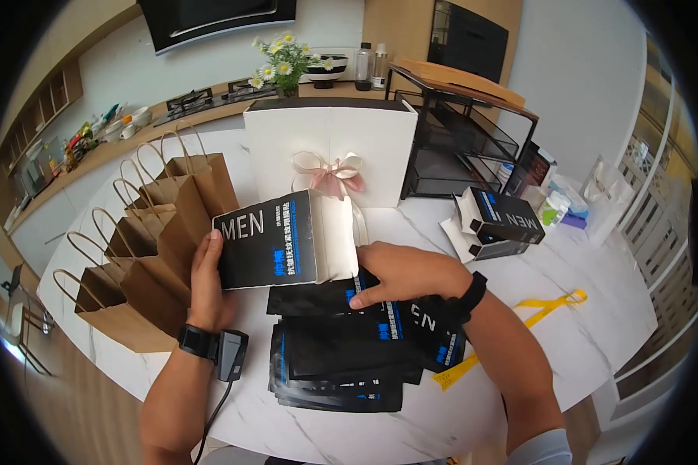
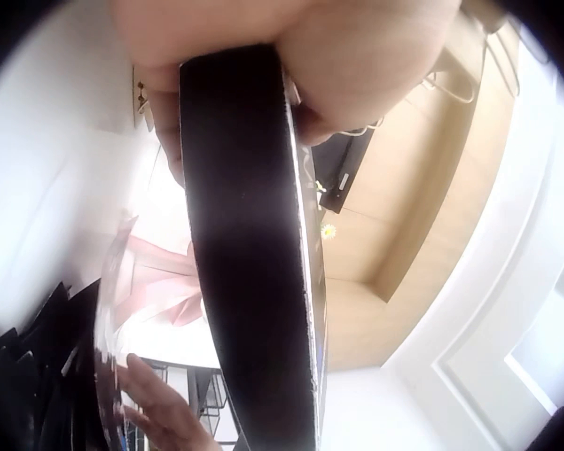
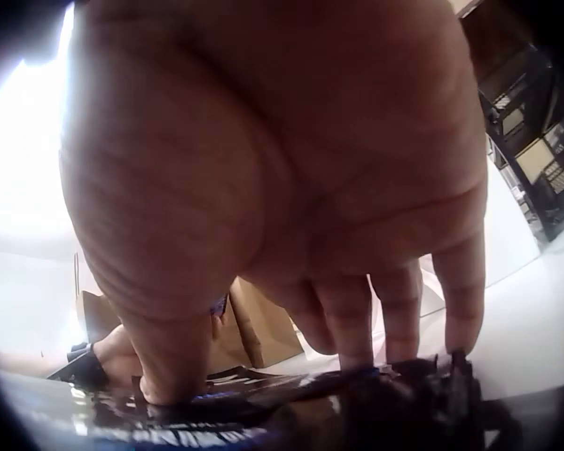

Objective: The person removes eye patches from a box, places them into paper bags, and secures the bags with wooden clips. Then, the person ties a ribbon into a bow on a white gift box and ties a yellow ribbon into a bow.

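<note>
My left hand grips a black "MEN" box by its left end, its white end flaps standing out at the right. The left wrist view shows the box's narrow black side under the hand. My right hand lies over the upper part of a loose pile of flat black packets, beside the flaps. In the right wrist view the fingers of this hand reach down fairly straight and touch the packets, thumb apart from them. Whether anything lies inside the box is hidden.
Several brown paper bags line the left side. A white box with a pink bow stands behind. Two opened black boxes lie at the right, near a black rack. A yellow ribbon lies right of the packets.
</note>
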A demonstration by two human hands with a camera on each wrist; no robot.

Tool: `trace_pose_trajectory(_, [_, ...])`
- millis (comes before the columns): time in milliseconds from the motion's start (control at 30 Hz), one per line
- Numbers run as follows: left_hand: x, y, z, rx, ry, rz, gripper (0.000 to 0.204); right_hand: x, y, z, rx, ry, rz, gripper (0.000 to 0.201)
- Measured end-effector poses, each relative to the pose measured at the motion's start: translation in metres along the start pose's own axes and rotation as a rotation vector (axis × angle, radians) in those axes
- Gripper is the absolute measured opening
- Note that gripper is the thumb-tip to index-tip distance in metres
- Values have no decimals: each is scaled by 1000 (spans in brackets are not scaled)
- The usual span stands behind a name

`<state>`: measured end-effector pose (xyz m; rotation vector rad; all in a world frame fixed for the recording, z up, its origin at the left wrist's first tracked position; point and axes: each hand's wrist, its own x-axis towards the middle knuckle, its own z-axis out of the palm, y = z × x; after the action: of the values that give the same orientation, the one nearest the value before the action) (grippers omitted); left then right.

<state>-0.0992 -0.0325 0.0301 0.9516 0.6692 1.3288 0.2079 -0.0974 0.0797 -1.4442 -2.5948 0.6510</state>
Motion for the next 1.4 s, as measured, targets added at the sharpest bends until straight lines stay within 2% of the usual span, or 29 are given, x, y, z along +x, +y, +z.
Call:
trace_pose_trajectory(67, [2, -2, -3, -6, 22, 21, 33, -1, 5, 4, 23, 141, -45, 76])
trace_pose_trajectory(100, [2, -4, -5, 3, 23, 11, 31, -5, 6, 1, 15, 128, -44, 76])
trace_pose_trajectory(167, [2, -11, -7, -2, 42, 5, 30, -12, -1, -7, 146, 201, 72, 83])
trace_pose_trajectory(200, [3, -14, -8, 76, 48, 47, 29, -13, 7, -1, 126, 312, 12, 69])
trace_pose_trajectory(233, [4, -16, -9, 160, 53, 89, 29, -12, 9, -5, 120, 302, 4, 69])
trace_pose_trajectory(300, [0, -12, -4, 131, 46, 77, 29, -13, 14, -9, 274, 427, 78, 49])
trace_pose_trajectory(333, [-1, -13, -5, 122, 70, 78, 31, -16, 27, -11, 415, 465, 90, 31])
trace_pose_trajectory(367, [-1, -13, -4, 110, 94, 80, 33, -17, 38, -18, 252, 553, 5, 25])
trace_pose_trajectory(433, [-3, -10, 0, 131, 127, 71, 35, -34, 40, -34, 519, 784, 117, 17])
trace_pose_trajectory(467, [-5, -10, 1, 158, 150, 68, 38, -40, 49, -45, 221, 985, 127, 15])
trace_pose_trajectory(533, [-9, -9, 2, 147, 174, 61, 39, -57, 53, -61, 402, 1278, 142, 17])
trace_pose_trajectory(633, [-9, -12, 6, 125, 154, 91, 40, -77, 30, -72, 665, 1202, 91, 19])
trace_pose_trajectory(700, [-12, -12, 4, 116, 128, 96, 39, -77, 20, -72, 417, 1053, 91, 18])
trace_pose_trajectory(767, [-14, -11, 8, 130, 150, 91, 37, -70, 22, -68, 428, 923, 78, 15])
trace_pose_trajectory(833, [-17, -10, 10, 98, 197, 79, 35, -62, 19, -63, 499, 868, 74, 15])
trace_pose_trajectory(867, [-17, -9, 9, 105, 194, 74, 35, -60, 20, -61, 506, 872, 79, 15])
trace_pose_trajectory(933, [-17, -10, 5, 96, 135, 99, 34, -58, 23, -59, 446, 720, 24, 14])
trace_pose_trajectory(1033, [-18, -8, 9, 102, 147, 95, 34, -59, 16, -59, 476, 671, 44, 13])
trace_pose_trajectory(1167, [-19, -6, 11, 115, 120, 102, 35, -54, 17, -55, 324, 564, 21, 14])
trace_pose_trajectory(1233, [-18, -6, 14, 168, 137, 118, 36, -51, 17, -51, 355, 555, 22, 15])
trace_pose_trajectory(1300, [-17, -7, 8, 185, 91, 102, 36, -48, 17, -49, 539, 543, -48, 16])
trace_pose_trajectory(1367, [-18, -6, 13, 188, 73, 114, 37, -45, 16, -47, 576, 568, -92, 16])
trace_pose_trajectory(1400, [-17, -6, 12, 195, 60, 132, 36, -45, 15, -48, 555, 522, -45, 16])
